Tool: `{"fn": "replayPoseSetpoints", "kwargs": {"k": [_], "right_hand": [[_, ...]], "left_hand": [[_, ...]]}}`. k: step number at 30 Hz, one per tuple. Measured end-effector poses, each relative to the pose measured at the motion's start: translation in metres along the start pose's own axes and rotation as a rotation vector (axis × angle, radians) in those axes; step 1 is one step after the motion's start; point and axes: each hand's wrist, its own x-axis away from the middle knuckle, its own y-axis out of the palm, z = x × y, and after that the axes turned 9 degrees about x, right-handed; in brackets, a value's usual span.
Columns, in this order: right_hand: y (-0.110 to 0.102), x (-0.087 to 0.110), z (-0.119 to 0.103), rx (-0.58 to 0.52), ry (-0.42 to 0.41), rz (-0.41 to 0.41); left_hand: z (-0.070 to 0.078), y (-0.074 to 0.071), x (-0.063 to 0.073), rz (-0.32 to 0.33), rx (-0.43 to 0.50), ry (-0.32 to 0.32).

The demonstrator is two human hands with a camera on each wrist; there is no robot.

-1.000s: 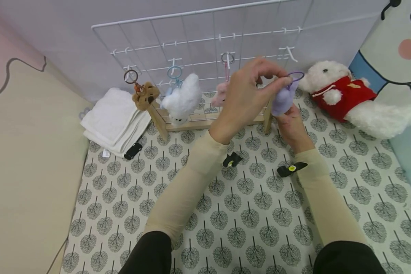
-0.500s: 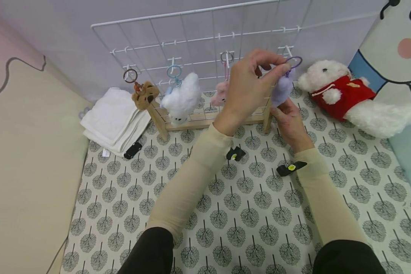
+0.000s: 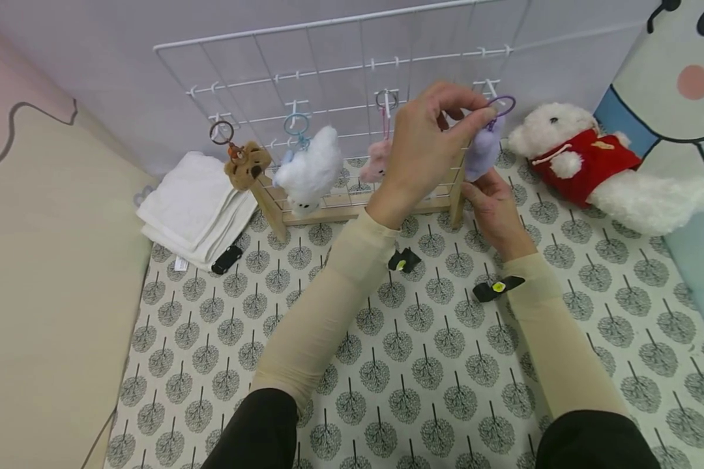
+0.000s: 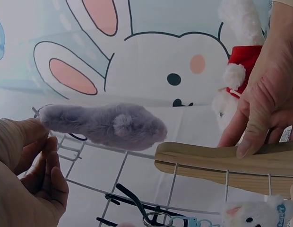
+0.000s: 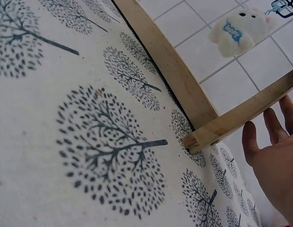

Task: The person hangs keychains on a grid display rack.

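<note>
My left hand (image 3: pixel 425 140) pinches a purple plush keychain (image 3: pixel 484 151) by the base of its ring (image 3: pixel 513 101), in front of a white hook (image 3: pixel 491 86) at the rack's right end. Whether the ring is over the hook cannot be told. In the left wrist view the furry purple plush (image 4: pixel 111 126) stretches sideways from the fingertips. Lower down, my right hand (image 3: pixel 495 212) grips the wooden side post (image 3: pixel 457 203) of the white wire rack (image 3: pixel 305 70). Its thumb lies on one side of the post (image 4: pixel 203 153); in the right wrist view its fingertips (image 5: pixel 250 137) touch the wood.
A brown plush keychain (image 3: pixel 248 165), a white one (image 3: pixel 311 169) and a pink one (image 3: pixel 376 161) hang on the rack. Folded white towels (image 3: pixel 193 202) and a black object (image 3: pixel 227 259) lie left. A white plush toy in red (image 3: pixel 586 163) lies right.
My left hand has raised the purple keychain slightly up toward the hook. My right hand has left the plush and now holds the rack's post. Little moves in the last half second.
</note>
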Motion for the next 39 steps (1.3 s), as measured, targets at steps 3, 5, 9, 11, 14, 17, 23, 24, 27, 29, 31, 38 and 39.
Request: {"fn": "replayPoseSetpoints", "kwargs": {"k": [3, 5, 9, 11, 14, 17, 23, 24, 27, 29, 31, 38, 39], "right_hand": [[-0.0013, 0.0002, 0.0007, 0.005, -0.008, -0.007], [-0.0020, 0.0005, 0.0009, 0.006, -0.016, -0.014], [-0.0020, 0.0010, 0.0002, 0.001, -0.028, -0.023], [-0.0020, 0.0011, -0.0002, -0.005, -0.028, -0.021], [-0.0019, 0.0015, -0.0007, -0.012, -0.022, -0.018], [-0.0021, 0.0014, -0.0009, -0.003, -0.015, -0.016], [-0.0039, -0.0008, -0.0010, 0.025, -0.015, -0.038], [-0.0041, -0.0013, -0.0010, 0.023, -0.015, -0.042], [-0.0041, -0.0029, -0.0011, 0.026, -0.021, -0.045], [-0.0045, -0.0038, -0.0011, 0.026, -0.023, -0.044], [-0.0053, -0.0045, -0.0006, 0.028, -0.025, -0.044], [-0.0087, -0.0061, 0.0004, 0.030, -0.024, -0.055], [-0.0089, -0.0061, 0.0003, 0.030, -0.027, -0.054]], "left_hand": [[0.0002, 0.0005, -0.0002, -0.006, -0.004, -0.007], [0.0002, 0.0006, -0.0002, -0.011, -0.004, -0.006], [0.0000, 0.0004, -0.0004, -0.017, -0.012, -0.001], [0.0002, 0.0002, -0.0006, -0.021, -0.025, -0.001], [0.0002, -0.0002, -0.0009, -0.028, -0.053, -0.001], [0.0001, -0.0010, -0.0015, -0.038, -0.083, 0.004], [-0.0005, -0.0019, -0.0027, -0.049, -0.099, 0.011], [-0.0008, -0.0020, -0.0029, -0.050, -0.099, 0.011], [-0.0017, -0.0021, -0.0038, -0.050, -0.106, 0.008], [-0.0024, -0.0021, -0.0042, -0.050, -0.112, 0.006], [-0.0033, -0.0022, -0.0041, -0.049, -0.114, 0.009], [-0.0073, -0.0042, 0.0032, -0.057, -0.124, 0.065], [-0.0080, -0.0043, 0.0050, -0.058, -0.119, 0.086]]}}
